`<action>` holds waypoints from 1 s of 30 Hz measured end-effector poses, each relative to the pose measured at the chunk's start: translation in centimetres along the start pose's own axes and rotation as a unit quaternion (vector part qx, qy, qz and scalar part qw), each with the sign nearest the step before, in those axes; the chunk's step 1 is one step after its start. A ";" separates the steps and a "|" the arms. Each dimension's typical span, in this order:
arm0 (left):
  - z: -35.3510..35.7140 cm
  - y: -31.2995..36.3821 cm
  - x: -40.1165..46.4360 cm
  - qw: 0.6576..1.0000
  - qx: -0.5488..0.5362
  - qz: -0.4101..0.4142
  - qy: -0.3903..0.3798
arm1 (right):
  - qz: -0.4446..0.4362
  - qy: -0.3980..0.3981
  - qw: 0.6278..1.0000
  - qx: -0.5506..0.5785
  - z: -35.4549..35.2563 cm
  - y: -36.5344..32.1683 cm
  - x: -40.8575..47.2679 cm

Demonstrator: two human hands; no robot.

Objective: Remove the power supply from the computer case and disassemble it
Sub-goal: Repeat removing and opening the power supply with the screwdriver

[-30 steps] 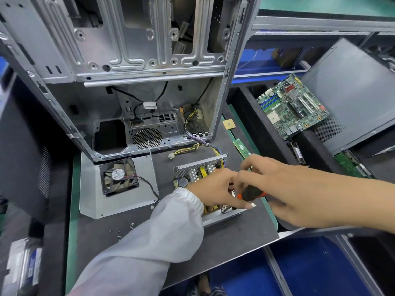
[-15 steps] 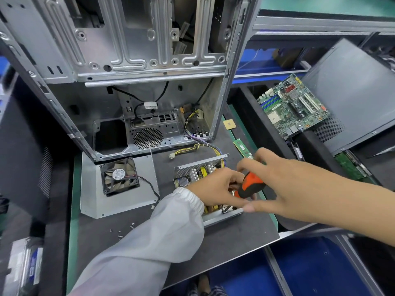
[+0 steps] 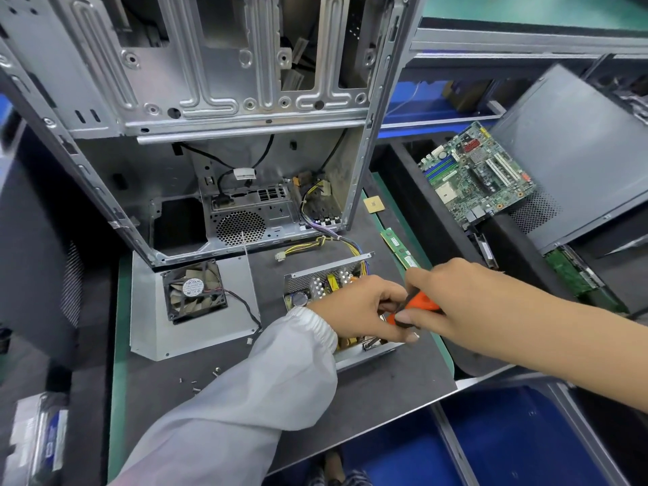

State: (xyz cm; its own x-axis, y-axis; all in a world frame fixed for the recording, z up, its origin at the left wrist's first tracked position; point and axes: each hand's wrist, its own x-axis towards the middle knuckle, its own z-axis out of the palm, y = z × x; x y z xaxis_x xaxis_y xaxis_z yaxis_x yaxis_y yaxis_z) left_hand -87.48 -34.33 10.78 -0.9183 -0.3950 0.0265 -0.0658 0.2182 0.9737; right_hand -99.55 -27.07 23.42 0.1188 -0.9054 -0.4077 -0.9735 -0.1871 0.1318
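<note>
The dark grey mat surface (image 3: 368,391) lies bare in front of the opened silver power supply box (image 3: 329,285), save small loose screws (image 3: 196,382) to the left. The tall silver steel computer case (image 3: 217,100) blocks behind; a flat grey metal cover bearing a black fan (image 3: 194,292) fills the left; a green memory stick (image 3: 399,248) lies right.

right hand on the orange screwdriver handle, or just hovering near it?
Touching. The head view shows the right hand wrapped around the orange screwdriver handle, thumb pressed beneath it and fingers over it, no gap.

PC teardown workshop: gutted case (image 3: 210,100), loose motherboard (image 3: 477,177)
</note>
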 end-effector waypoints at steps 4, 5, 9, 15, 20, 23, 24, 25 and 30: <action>-1.4 0.1 -0.9 1.000 0.002 -0.016 0.003 | -0.008 0.044 0.996 0.078 0.0 0.7 -0.1; -1.8 0.0 -1.3 0.999 -0.001 -0.033 0.009 | -0.008 0.059 0.994 0.091 -0.2 0.9 -0.2; -3.3 -0.3 -3.1 0.997 -0.014 -0.063 0.046 | -0.006 0.102 0.987 0.127 -1.1 1.6 -0.6; -4.0 -0.5 -5.2 0.970 -0.014 -0.128 0.206 | 0.017 0.133 0.964 0.232 -3.3 3.0 -0.7; -1.5 -1.1 -5.9 0.920 -0.038 -0.182 0.346 | 0.048 0.168 0.864 0.472 -3.4 4.7 -0.4; -0.7 -1.3 -6.1 0.885 -0.079 -0.231 0.396 | 0.062 0.159 0.805 0.569 -2.2 5.3 0.0; -0.6 -1.1 -6.2 0.875 -0.131 -0.240 0.399 | 0.062 0.150 0.788 0.593 -1.9 5.4 0.1; -0.6 -0.9 -6.2 0.864 -0.202 -0.240 0.395 | 0.059 0.143 0.778 0.609 -1.6 5.4 0.3; -0.9 0.0 -6.4 0.787 -0.450 -0.177 0.383 | 0.034 0.127 0.760 0.636 -0.6 5.9 1.5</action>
State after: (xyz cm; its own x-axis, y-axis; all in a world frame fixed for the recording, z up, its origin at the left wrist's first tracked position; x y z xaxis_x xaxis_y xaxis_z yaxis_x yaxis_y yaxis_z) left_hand -81.21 -32.63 10.78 -0.3769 -0.7864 -0.4894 0.3564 -0.6109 0.7070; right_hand -104.98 -29.74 24.08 -0.0633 -0.9712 -0.2299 -0.3617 0.2370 -0.9017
